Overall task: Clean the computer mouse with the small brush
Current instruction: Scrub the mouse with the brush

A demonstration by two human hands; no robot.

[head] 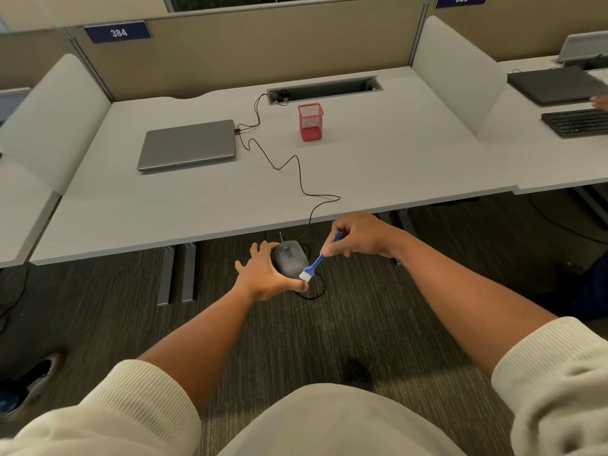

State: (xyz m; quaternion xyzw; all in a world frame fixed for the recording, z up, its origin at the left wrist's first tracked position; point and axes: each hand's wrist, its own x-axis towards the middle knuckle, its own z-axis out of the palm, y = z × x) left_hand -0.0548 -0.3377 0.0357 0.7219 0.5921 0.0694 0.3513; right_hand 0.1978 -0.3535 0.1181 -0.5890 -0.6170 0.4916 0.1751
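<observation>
My left hand (pixel 263 276) cups a dark grey wired computer mouse (pixel 289 260) from below and the left, holding it in the air in front of the desk edge, buttons and wheel facing up. My right hand (pixel 357 236) pinches a small blue brush (pixel 314 264) by its handle. The brush's white bristles touch the near right side of the mouse, close to my left thumb. The mouse's black cable (pixel 297 169) runs up over the white desk (pixel 362 166) towards the closed laptop.
On the desk lie a closed grey laptop (pixel 187 144) at the left and a red mesh pen holder (pixel 310 121) near a cable slot (pixel 324 88). White side dividers flank the desk. At the right, another desk carries a keyboard (pixel 575 121) and a laptop. Carpet lies below.
</observation>
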